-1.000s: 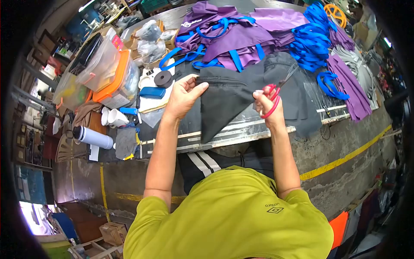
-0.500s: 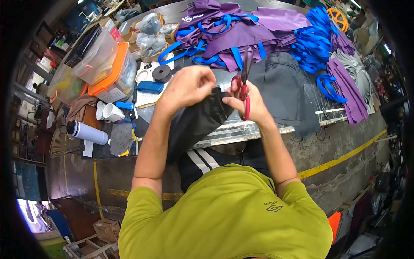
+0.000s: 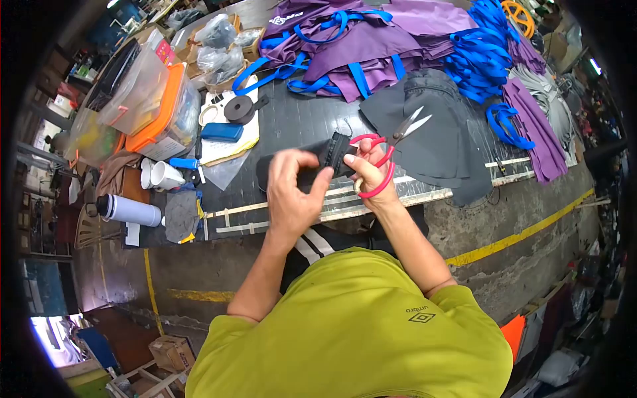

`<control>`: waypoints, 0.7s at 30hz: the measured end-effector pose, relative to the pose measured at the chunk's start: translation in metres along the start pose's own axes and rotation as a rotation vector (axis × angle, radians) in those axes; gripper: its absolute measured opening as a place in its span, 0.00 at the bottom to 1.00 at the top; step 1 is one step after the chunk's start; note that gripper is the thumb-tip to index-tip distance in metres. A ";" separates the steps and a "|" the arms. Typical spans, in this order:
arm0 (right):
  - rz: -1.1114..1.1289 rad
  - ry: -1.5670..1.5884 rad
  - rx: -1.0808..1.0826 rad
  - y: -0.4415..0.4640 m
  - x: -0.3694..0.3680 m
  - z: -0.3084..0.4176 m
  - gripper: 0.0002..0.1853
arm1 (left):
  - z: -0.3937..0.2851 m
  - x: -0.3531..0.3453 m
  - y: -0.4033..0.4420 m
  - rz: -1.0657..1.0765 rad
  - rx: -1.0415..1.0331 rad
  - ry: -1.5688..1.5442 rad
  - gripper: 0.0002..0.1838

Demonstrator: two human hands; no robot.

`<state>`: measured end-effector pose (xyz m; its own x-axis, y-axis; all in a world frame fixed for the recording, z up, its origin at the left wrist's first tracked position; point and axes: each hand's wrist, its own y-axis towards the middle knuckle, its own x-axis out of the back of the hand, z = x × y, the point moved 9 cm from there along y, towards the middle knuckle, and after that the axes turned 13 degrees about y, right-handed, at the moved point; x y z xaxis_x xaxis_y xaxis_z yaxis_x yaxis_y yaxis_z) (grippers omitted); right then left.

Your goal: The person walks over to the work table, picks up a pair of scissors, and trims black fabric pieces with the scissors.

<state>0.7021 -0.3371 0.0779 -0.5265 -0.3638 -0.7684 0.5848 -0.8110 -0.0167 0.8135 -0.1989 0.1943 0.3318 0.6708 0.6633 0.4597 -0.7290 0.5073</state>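
Red-handled scissors hang from the fingers of my right hand, their blades parted and pointing up to the right. The same hand pinches a piece of black fabric with a gathered, elastic-looking edge between thumb and fingers. My left hand is just left of that edge, fingers curved and thumb apart; nothing shows in its grip. The rest of the black fabric is partly hidden behind my left hand. To the right lies a dark grey garment with a gathered waistband, flat on the table.
Purple fabric bags with blue straps cover the back of the table. Blue strap bundles lie at right. On the left are a black tape roll, a blue case, white cups, a bottle and an orange-lidded bin.
My left hand has come down and its fingers have spread. The scissors have tilted to the right with blades opened. The black fabric's gathered edge is lower and lies nearer the table.
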 end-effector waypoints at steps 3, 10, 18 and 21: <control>0.049 0.018 0.004 -0.009 -0.009 -0.006 0.21 | -0.002 -0.010 0.026 -0.004 -0.262 0.097 0.15; 0.027 0.038 -0.019 -0.027 0.000 -0.006 0.21 | 0.059 -0.094 0.040 0.874 0.193 -0.831 0.06; 0.174 -0.557 -0.242 -0.064 0.024 -0.007 0.15 | 0.039 -0.073 0.069 1.112 0.053 -0.623 0.10; 0.266 -0.606 -0.300 -0.076 0.028 -0.008 0.17 | 0.030 -0.069 0.074 1.183 0.002 -0.601 0.10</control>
<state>0.6477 -0.2818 0.0524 -0.5414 -0.7916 -0.2832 0.8390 -0.5307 -0.1204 0.8494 -0.2947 0.1698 0.8408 -0.4076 0.3562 -0.3554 -0.9120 -0.2048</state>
